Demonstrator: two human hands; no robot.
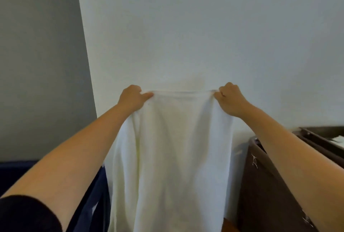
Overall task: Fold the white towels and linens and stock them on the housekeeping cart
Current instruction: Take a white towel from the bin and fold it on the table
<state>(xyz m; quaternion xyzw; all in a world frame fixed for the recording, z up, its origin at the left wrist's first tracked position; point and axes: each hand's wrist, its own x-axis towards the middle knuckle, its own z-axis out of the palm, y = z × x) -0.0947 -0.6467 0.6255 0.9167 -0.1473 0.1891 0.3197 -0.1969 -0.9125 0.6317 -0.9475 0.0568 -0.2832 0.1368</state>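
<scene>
Mid-frame, left hand (131,96) & right hand (229,97) each pinch 1 top corner of white towel (171,157), spread taut, prob. to square edges for folding.

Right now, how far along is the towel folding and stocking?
Done: nothing certain; something white lies atop the brown cart, unclear what. In hand: left hand and right hand pinch the top corners of the white towel, which hangs unfolded. Left: fold it and stock it on the cart.

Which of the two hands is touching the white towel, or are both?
Touching, both. The head view shows the left hand and the right hand each pinching a top corner of the hanging towel.
</scene>
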